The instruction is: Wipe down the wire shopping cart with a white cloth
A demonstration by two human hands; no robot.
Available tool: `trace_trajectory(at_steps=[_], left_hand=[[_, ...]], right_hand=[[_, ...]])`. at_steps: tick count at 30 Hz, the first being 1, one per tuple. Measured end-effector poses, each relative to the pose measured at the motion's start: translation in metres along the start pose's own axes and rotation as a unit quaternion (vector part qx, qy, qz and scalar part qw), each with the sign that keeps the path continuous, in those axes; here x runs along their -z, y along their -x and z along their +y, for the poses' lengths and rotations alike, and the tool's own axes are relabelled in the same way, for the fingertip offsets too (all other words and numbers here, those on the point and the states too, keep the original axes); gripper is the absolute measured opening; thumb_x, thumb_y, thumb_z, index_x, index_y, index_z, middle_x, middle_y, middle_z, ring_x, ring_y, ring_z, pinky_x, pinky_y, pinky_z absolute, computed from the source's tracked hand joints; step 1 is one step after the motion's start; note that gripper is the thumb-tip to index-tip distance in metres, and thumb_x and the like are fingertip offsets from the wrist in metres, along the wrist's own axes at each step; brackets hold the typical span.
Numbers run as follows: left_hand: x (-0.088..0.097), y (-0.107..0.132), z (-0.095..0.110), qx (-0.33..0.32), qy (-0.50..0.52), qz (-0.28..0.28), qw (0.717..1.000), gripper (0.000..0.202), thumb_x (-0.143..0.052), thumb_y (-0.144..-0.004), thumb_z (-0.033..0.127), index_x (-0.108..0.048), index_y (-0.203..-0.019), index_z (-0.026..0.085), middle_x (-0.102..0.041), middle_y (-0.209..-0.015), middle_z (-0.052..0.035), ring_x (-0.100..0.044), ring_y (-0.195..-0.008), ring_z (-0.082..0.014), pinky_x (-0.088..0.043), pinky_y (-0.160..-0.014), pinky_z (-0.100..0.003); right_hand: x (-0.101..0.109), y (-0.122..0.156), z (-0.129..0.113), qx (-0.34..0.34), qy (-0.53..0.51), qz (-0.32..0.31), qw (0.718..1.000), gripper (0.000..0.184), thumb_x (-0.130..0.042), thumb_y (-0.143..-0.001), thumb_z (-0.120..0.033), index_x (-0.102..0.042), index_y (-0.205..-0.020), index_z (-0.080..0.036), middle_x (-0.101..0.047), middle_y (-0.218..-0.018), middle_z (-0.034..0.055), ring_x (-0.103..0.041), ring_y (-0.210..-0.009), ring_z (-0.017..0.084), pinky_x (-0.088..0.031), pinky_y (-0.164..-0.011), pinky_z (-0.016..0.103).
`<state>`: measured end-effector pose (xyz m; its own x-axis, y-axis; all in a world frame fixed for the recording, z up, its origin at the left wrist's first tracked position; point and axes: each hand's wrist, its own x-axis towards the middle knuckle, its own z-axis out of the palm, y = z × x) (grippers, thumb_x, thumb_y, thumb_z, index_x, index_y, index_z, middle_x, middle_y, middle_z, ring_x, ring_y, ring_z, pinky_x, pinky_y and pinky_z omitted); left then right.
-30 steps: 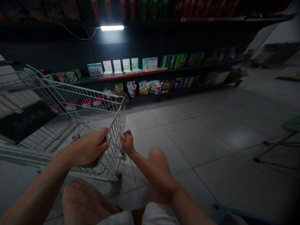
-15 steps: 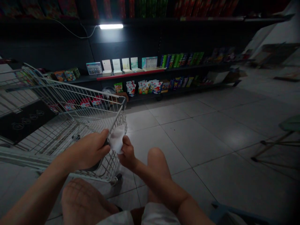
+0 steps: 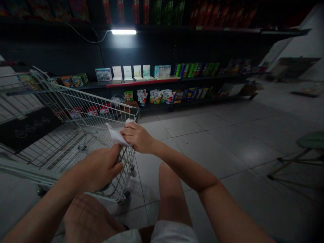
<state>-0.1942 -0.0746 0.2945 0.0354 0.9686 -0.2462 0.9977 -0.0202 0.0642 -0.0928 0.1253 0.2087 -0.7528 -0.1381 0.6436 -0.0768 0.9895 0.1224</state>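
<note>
A wire shopping cart (image 3: 83, 96) stands in front of me on the left. My left hand (image 3: 100, 168) is closed around the dark corner of its near rim, thumb toward the top. Just beyond it, my right hand (image 3: 141, 137) presses a crumpled white wipe (image 3: 115, 134) against the cart's end rim. Its fingers are bent over the wipe, which sticks out on both sides of them. The rim directly under the wipe is hidden.
Behind the cart runs a dark store shelf (image 3: 141, 82) with notebooks, snack bags and cans. A lit tube lamp (image 3: 124, 32) hangs under the upper shelf. At the right a folding stool (image 3: 310, 140) stands on the tiled floor (image 3: 202, 148). My knees are below my arms.
My right hand has moved up and away along the cart's end rim, taking the wipe with it. The left hand keeps its hold on the cart.
</note>
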Motion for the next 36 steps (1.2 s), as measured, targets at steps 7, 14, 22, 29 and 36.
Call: trace_trajectory(at_steps=[7,14,22,29,36], left_hand=[[0.003,0.006,0.003,-0.008,0.009,-0.011,1.0,0.015,-0.035,-0.085,0.033,-0.041,-0.091,0.021,-0.064,-0.087,-0.0102,-0.061,-0.08,-0.0257,-0.042,-0.071,-0.038],[0.0,0.013,0.001,-0.034,0.059,-0.014,0.998,0.021,-0.037,-0.085,0.031,-0.048,-0.096,0.018,-0.065,-0.087,-0.01,-0.061,-0.08,-0.025,-0.044,-0.07,-0.038],[-0.01,0.037,-0.01,-0.053,0.117,-0.045,0.991,0.028,-0.036,-0.088,0.031,-0.052,-0.108,0.018,-0.068,-0.089,-0.0088,-0.065,-0.08,-0.0239,-0.048,-0.071,-0.037],[-0.013,0.044,-0.037,-0.101,0.127,-0.041,0.986,0.033,-0.039,-0.088,0.031,-0.056,-0.112,0.017,-0.07,-0.09,-0.0081,-0.065,-0.081,-0.0219,-0.05,-0.069,-0.034],[-0.025,0.039,-0.093,-0.099,0.109,0.005,0.989,0.059,-0.049,-0.082,0.035,-0.051,-0.139,0.017,-0.072,-0.105,-0.0116,-0.067,-0.094,-0.0258,-0.054,-0.081,-0.037]], right_hand=[[0.044,-0.022,0.017,-0.024,0.056,-0.216,0.974,0.023,-0.048,-0.087,-0.005,-0.068,-0.084,-0.015,-0.067,-0.095,0.006,-0.049,-0.096,0.019,-0.038,-0.089,0.034],[0.075,-0.038,-0.031,0.024,0.003,-0.318,0.948,0.024,-0.047,-0.085,-0.002,-0.066,-0.086,-0.016,-0.066,-0.096,0.0051,-0.049,-0.093,0.018,-0.037,-0.085,0.032],[0.081,-0.042,-0.051,0.033,-0.015,-0.36,0.932,0.023,-0.049,-0.084,-0.004,-0.068,-0.086,-0.017,-0.067,-0.095,0.0058,-0.047,-0.087,0.018,-0.037,-0.078,0.032],[0.103,-0.056,-0.004,-0.052,0.054,-0.377,0.923,0.023,-0.046,-0.082,0.0,-0.064,-0.079,-0.013,-0.065,-0.09,0.0069,-0.049,-0.085,0.015,-0.036,-0.078,0.03],[0.079,-0.055,0.053,-0.051,0.048,-0.456,0.887,0.021,-0.045,-0.082,-0.002,-0.063,-0.084,-0.013,-0.064,-0.094,0.0092,-0.052,-0.087,0.015,-0.04,-0.085,0.03]])
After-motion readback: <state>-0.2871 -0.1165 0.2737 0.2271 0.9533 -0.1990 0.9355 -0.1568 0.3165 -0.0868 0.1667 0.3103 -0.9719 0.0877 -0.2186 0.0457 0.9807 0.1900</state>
